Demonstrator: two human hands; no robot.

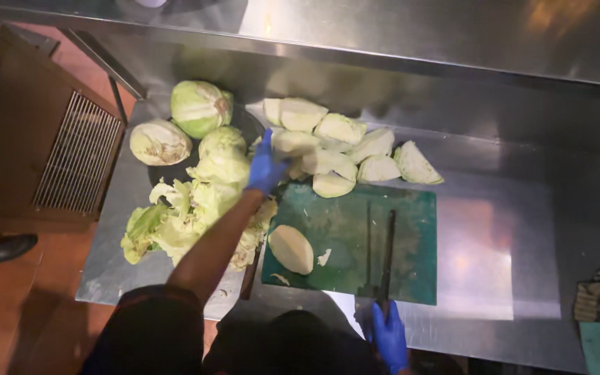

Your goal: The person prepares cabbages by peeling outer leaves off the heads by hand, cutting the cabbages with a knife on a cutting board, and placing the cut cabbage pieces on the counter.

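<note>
Left of the green cutting board [355, 236], round whole cabbages [199, 107] and a heap of loose, crinkled outer leaves [175, 222] are lying on the smooth steel counter [494, 264]. Just beyond the board's far-left corner, the blue-gloved left hand [265, 169] is grasping a pale cabbage wedge [294, 144] at the pile of cut wedges [355, 149], while a smooth domed cabbage piece [291, 248] is resting on the board's left part. At the board's near edge, the blue-gloved right hand [388, 335] is gripping the handle of a long, dark knife [387, 253] lying flat across the board.

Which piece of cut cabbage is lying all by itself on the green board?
The pale cabbage wedge on the left part of the green cutting board. The other cut wedges sit piled on the steel table behind the board.
</note>
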